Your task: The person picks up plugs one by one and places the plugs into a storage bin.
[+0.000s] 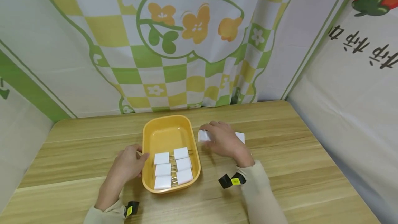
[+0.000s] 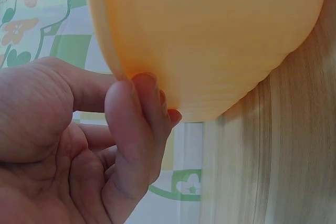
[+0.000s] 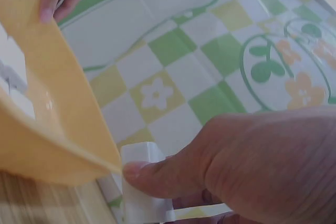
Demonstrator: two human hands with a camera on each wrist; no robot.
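A yellow plastic tray [image 1: 166, 137] stands on the table, with several white blocks with thin metal prongs, like charger plugs [image 1: 163, 169], in two columns in its near half. My left hand [image 1: 129, 161] holds the tray's left edge, thumb at the rim; in the left wrist view its fingertips [image 2: 147, 90] touch the outer wall. To the right of the tray, my right hand [image 1: 222, 139] pinches a white block [image 3: 139, 198], thumb flat on its face. Another white piece [image 1: 240, 137] shows on the table beyond the right hand, partly hidden by it.
The wooden table [image 1: 280, 168] runs up to a checked, flowered curtain [image 1: 174, 75] at the back. Printed cloth [image 1: 348, 89] hangs on the right side. Black straps with yellow labels [image 1: 235, 180] sit at both wrists.
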